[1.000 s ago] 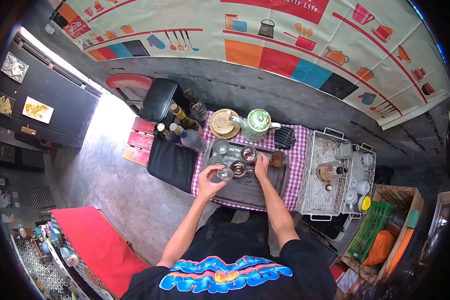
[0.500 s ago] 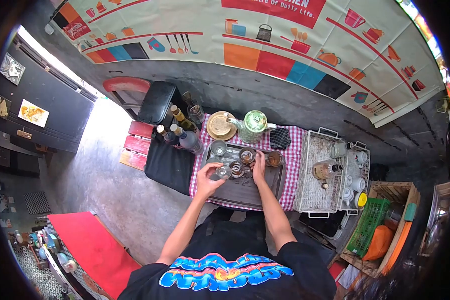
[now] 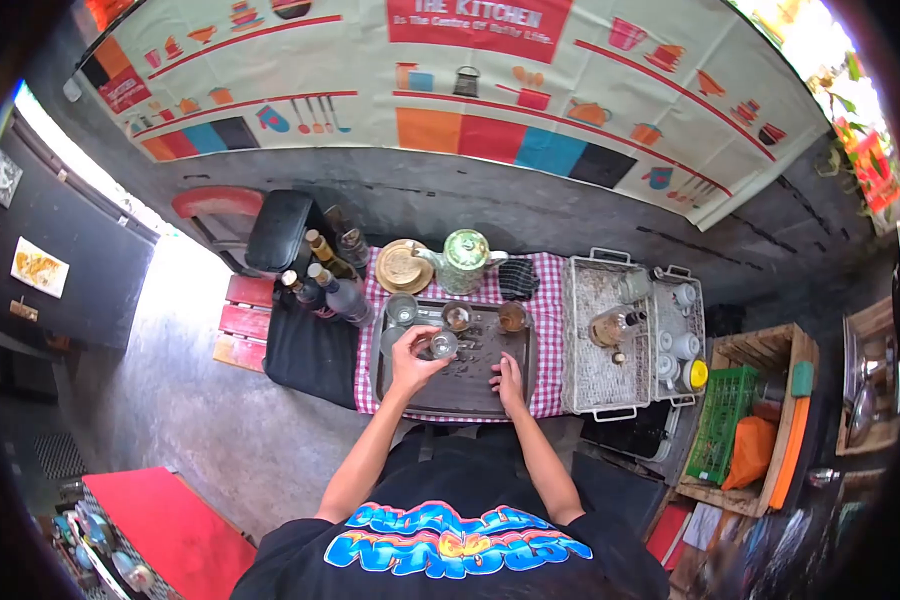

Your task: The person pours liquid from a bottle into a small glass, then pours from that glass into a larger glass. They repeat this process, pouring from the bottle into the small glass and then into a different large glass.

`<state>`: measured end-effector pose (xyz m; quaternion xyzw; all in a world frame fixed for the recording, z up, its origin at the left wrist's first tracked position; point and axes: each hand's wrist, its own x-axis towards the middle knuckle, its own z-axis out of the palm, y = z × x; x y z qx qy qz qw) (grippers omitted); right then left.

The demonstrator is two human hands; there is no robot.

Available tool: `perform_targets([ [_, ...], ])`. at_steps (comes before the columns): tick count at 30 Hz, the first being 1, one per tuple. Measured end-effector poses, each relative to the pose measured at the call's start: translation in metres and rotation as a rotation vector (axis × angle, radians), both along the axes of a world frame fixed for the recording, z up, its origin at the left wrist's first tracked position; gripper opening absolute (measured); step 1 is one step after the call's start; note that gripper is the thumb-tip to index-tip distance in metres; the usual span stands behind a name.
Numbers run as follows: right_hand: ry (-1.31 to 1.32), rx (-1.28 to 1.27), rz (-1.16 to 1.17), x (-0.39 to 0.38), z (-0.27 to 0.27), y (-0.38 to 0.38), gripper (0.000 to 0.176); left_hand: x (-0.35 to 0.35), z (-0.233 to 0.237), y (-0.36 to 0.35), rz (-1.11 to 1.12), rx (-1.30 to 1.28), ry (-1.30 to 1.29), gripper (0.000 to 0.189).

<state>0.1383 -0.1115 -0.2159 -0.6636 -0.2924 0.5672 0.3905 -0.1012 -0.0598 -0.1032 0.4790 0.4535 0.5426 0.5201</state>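
My left hand [image 3: 413, 362] pinches a small clear glass cup [image 3: 443, 345] by its side, above the dark serving tray [image 3: 450, 397]. What lies directly under this cup is mostly hidden. Over the tray's right part, my right hand [image 3: 508, 382] hovers with fingers apart, holding nothing. A glass with brown contents [image 3: 457, 317] stands behind the held cup. Further right is another glass with brown residue [image 3: 512, 318]. An empty-looking glass [image 3: 401, 308] sits at the tray's back left, and my left hand partly covers one more nearby.
A green patterned teapot [image 3: 465, 262], round wooden boards [image 3: 403, 267] and a dark folded cloth [image 3: 517, 279] line the back of the checked tablecloth [image 3: 548, 375]. Bottles [image 3: 342, 295] stand left. White wire baskets [image 3: 595, 385] with jars and cups are right, beside a wooden crate [image 3: 800, 350].
The view has shifted. My left hand has carried the clear cup rightward over the tray, covering a glass that showed before. My right hand has drawn back from the glasses, toward me and right.
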Motion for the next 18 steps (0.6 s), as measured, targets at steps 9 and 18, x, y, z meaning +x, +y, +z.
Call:
perform_targets([
  [9,-0.068,0.304,-0.103,0.087,0.037,0.000,0.041,0.076,0.019,0.012,-0.110,0.011,0.069,0.057],
  [18,-0.310,0.561,-0.272,0.199,0.075,0.011,0.024,0.185,0.022,0.022,-0.186,0.054,0.007,0.057],
])
